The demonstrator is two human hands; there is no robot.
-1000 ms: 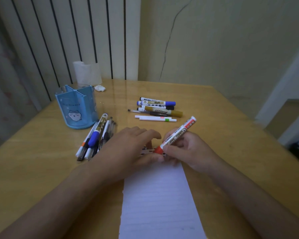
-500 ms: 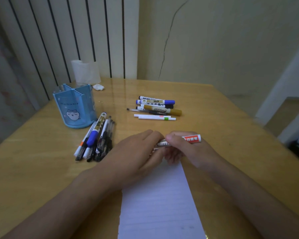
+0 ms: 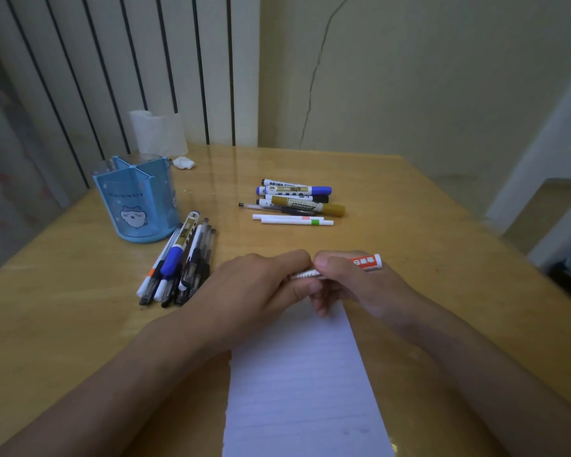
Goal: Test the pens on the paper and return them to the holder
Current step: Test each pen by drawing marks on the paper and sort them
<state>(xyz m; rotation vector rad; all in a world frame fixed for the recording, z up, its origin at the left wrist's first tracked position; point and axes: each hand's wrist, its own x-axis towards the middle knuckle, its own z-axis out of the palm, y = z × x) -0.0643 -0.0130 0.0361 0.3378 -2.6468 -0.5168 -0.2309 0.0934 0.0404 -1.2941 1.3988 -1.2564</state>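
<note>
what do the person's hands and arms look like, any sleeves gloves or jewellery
Both arms are bare from the bottom edge of the picture up to the hands, with no sleeve in view. The left hand and the right hand wear no gloves. No ring, watch or bracelet shows on the fingers or wrists that can be seen. The nails that show look short and unpainted.

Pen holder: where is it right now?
Head view, left side of the table: the blue pen holder stands upright just behind a bundle of pens, in front of the paper roll.
</note>
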